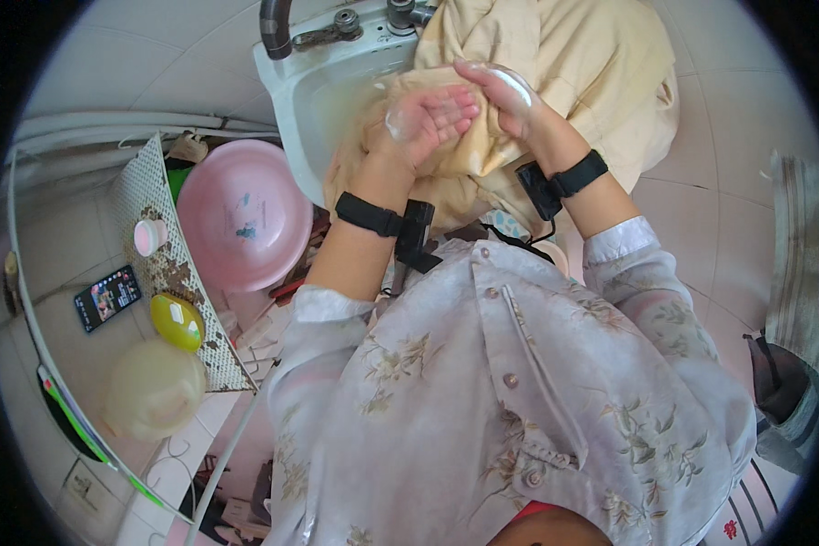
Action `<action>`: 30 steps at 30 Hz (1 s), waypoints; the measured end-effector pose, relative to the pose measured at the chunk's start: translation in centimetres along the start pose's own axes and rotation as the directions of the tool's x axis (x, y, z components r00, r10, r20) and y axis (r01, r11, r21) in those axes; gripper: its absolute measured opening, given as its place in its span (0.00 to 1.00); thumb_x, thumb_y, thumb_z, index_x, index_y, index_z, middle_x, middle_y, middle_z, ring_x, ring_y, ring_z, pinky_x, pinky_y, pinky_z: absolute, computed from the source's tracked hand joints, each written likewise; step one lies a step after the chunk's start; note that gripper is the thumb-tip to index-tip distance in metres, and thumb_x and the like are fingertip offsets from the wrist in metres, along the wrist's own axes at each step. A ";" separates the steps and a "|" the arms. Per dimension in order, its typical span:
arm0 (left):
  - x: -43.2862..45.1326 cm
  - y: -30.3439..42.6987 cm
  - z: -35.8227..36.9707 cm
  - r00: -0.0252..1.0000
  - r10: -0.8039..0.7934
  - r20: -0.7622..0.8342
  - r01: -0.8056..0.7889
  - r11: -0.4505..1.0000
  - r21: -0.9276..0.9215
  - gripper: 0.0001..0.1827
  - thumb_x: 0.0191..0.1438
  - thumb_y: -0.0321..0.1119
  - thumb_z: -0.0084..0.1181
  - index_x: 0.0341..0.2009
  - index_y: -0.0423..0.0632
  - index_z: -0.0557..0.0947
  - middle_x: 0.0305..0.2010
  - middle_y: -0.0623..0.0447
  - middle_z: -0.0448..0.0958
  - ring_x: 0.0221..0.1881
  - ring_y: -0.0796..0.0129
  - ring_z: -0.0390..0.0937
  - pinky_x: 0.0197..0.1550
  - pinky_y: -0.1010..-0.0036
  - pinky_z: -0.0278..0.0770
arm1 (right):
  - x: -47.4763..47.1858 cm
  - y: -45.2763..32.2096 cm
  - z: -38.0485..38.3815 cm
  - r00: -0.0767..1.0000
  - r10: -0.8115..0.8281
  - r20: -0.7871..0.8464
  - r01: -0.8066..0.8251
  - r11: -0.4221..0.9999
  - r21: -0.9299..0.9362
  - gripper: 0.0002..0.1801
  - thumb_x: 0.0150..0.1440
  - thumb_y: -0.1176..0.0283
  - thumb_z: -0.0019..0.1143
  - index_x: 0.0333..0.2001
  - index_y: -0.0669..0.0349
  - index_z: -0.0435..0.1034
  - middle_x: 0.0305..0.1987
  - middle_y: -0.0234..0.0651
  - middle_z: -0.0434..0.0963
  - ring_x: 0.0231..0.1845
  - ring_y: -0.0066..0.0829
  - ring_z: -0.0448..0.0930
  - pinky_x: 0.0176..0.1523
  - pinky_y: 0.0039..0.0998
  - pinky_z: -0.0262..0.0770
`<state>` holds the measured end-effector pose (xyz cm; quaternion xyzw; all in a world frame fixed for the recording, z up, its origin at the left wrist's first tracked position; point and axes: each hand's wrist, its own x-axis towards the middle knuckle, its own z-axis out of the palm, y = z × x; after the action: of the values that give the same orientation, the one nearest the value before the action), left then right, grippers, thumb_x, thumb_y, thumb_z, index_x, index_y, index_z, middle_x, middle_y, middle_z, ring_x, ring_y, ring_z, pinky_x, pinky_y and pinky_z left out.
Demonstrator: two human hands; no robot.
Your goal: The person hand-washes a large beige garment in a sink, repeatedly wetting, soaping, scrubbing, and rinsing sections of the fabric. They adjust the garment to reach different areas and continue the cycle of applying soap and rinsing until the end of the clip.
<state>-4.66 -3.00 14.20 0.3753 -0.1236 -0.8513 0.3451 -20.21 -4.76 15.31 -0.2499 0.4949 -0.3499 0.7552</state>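
A large cream-yellow cloth (580, 75) is bunched over the right side of the white washbasin (288, 130) and hangs past its rim. Part of it dips into cloudy water (345, 102). My left hand (433, 119) is palm up over the cloth, with white foam near the wrist and nothing in the palm. Close beside it, my right hand (505, 95) is turned on its side with a streak of foam along it. Its fingers are partly hidden, so whether it grips the cloth is unclear. Black straps with small devices (415, 235) circle both wrists.
A metal tap lever (327, 33) and dark pipe (275, 31) stand at the basin's back. Left are a pink plastic basin (246, 211) and a rusty white perforated shelf (143, 184) with a phone (108, 298), yellow-green soap dish (177, 322), pink-lidded jar (150, 237) and translucent round object (151, 389).
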 end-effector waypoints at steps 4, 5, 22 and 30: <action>-1.2 -0.6 -4.5 0.997 -0.071 -0.003 0.072 0.995 0.063 0.22 0.58 0.38 0.41 0.50 0.34 0.71 0.47 0.41 0.73 0.47 0.58 0.74 0.51 0.69 0.72 | 0.1 0.6 -1.8 1.000 -0.001 0.009 -0.001 0.984 0.180 0.19 0.61 0.63 0.44 0.47 0.70 0.67 0.46 0.43 0.75 0.46 0.32 0.77 0.51 0.30 0.73; -1.7 0.2 -6.9 0.995 -0.085 -0.051 0.090 0.988 0.123 0.21 0.57 0.38 0.43 0.49 0.34 0.71 0.47 0.41 0.73 0.46 0.59 0.74 0.50 0.70 0.72 | 0.0 0.8 -2.5 1.000 0.009 -0.005 -0.008 0.981 0.194 0.20 0.61 0.63 0.44 0.47 0.70 0.67 0.46 0.43 0.75 0.46 0.33 0.77 0.51 0.31 0.73; 4.0 7.8 -4.9 0.983 0.181 0.010 -0.162 0.852 0.498 0.10 0.56 0.31 0.49 0.35 0.37 0.78 0.36 0.49 0.77 0.31 0.68 0.76 0.36 0.76 0.75 | 2.1 0.2 -2.6 0.980 0.200 0.016 -0.198 0.952 0.232 0.25 0.61 0.56 0.40 0.49 0.69 0.66 0.48 0.44 0.75 0.45 0.36 0.78 0.52 0.35 0.74; 4.4 4.4 -3.2 0.838 0.492 0.235 -0.283 0.023 0.959 0.20 0.58 0.44 0.46 0.37 0.37 0.78 0.31 0.51 0.76 0.32 0.71 0.71 0.36 0.75 0.70 | 1.6 -0.2 -2.0 0.971 0.216 0.106 -0.237 0.937 0.255 0.26 0.60 0.55 0.42 0.50 0.68 0.66 0.50 0.42 0.74 0.49 0.34 0.76 0.52 0.32 0.73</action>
<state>-2.28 -9.08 11.62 0.5244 -0.7100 -0.4006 0.2459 -21.72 -6.18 13.72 -0.1009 0.4396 -0.3140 0.8355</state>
